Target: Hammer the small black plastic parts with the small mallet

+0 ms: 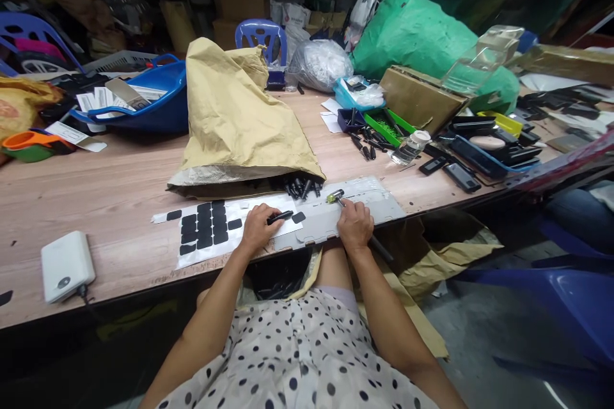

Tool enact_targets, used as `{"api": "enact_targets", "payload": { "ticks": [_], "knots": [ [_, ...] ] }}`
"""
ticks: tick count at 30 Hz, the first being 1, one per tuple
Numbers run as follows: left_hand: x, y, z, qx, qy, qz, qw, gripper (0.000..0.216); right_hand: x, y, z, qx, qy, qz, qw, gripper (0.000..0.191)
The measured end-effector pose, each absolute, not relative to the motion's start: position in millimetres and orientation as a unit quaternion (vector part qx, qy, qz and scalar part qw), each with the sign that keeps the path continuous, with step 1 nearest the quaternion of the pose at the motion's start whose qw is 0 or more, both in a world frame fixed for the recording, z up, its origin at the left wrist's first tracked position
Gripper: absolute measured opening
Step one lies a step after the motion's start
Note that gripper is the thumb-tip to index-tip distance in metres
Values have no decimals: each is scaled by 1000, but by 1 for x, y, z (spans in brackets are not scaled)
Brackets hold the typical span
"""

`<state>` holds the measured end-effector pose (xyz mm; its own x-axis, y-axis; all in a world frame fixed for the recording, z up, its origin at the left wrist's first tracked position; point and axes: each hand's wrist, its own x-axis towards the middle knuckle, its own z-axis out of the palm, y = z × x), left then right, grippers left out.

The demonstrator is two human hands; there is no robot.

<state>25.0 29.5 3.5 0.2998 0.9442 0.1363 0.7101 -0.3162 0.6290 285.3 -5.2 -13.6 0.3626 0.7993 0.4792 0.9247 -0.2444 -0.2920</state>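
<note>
My left hand point(258, 227) is closed on a small black pen-like piece point(280, 217), held low over a white sheet point(245, 209). Rows of black rounded-square pieces point(204, 225) lie on that sheet, and a single black square point(298, 217) is just right of the held piece. My right hand point(355, 225) grips a small hammer point(334, 196); its metal head with a yellowish face points left, and the dark handle sticks out below the hand. Under the hammer is a grey board point(378, 198). Black tubular parts point(303, 188) spill from the mouth of a tan paper sack point(240, 121).
A white power bank point(68, 266) with a cable lies at the left. Behind stand a blue basin point(163, 96) of boxes, a green tray point(384, 124), a clear bottle point(410, 147) and black devices point(461, 177). The table's front edge runs close before me.
</note>
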Motion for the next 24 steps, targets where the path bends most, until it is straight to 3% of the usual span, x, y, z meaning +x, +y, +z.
{"api": "enact_targets", "payload": {
  "ticks": [5,9,14,24],
  "knots": [
    [23,32,-2,765,530,260,257,14,273,-16,-3,-726,-571,-38,382,30],
    [24,32,0,759,535,262,264,13,240,-28,6,-628,-618,101,461,30],
    [28,32,2,750,552,245,270,14,205,-38,15,-593,-643,163,457,31],
    [30,30,5,747,560,241,265,12,199,-44,16,-615,-668,99,407,32]
  ]
}}
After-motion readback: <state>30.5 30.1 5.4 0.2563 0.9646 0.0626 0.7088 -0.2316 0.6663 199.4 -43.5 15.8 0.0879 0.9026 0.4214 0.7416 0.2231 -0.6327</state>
